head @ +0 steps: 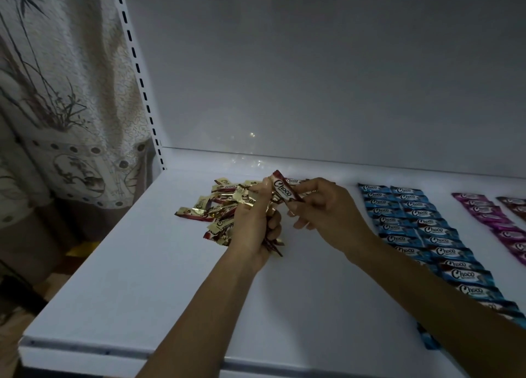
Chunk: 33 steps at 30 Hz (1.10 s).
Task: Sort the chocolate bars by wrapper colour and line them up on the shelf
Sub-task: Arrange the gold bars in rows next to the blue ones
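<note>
A loose pile of gold-wrapped chocolate bars lies on the white shelf, left of centre. My left hand grips a bundle of gold and brown-edged bars just above the pile. My right hand pinches one gold bar with a brown end, held up between both hands. To the right, blue bars lie in two overlapping rows. Further right there is a row of purple bars, and brown bars sit at the frame edge.
A slotted white upright marks the shelf's left end, with a patterned curtain beyond it. The shelf's grey back wall rises behind the bars. One blue bar hangs at the front edge under my right forearm.
</note>
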Tool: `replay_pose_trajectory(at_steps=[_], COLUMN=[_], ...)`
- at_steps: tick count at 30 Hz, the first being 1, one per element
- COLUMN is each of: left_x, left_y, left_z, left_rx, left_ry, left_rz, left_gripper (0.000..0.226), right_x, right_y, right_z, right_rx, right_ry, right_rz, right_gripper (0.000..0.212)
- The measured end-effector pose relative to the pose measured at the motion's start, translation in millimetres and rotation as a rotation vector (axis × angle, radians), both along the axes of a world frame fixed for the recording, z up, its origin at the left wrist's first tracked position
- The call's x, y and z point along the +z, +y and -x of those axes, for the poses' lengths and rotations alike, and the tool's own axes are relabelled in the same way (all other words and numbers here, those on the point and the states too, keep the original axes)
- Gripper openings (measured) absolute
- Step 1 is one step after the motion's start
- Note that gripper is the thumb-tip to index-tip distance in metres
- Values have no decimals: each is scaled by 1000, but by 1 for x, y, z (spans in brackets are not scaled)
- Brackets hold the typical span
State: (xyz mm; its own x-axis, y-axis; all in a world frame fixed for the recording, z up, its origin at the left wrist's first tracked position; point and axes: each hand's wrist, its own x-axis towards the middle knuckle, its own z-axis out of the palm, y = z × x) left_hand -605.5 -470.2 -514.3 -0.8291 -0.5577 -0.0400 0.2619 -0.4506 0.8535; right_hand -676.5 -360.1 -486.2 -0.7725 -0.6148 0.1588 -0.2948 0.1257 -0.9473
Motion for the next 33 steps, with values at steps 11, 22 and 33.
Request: replay_pose_trajectory(at_steps=[11,22,33], left_x=[-1,-3,-1], left_y=[-2,-5,-5], left_z=[2,2,3], left_rx=[1,-9,-2], left_ry=[10,34,19], left_rz=[-27,-57,-76], left_gripper=[46,32,39], right_x=[11,-24,-48], right_y=[17,9,3], right_z=[29,52,44], right_rx=[-140,-257,25], right_ry=[-179,318,972], right_rz=[65,-639,-682], right_gripper=[6,20,35])
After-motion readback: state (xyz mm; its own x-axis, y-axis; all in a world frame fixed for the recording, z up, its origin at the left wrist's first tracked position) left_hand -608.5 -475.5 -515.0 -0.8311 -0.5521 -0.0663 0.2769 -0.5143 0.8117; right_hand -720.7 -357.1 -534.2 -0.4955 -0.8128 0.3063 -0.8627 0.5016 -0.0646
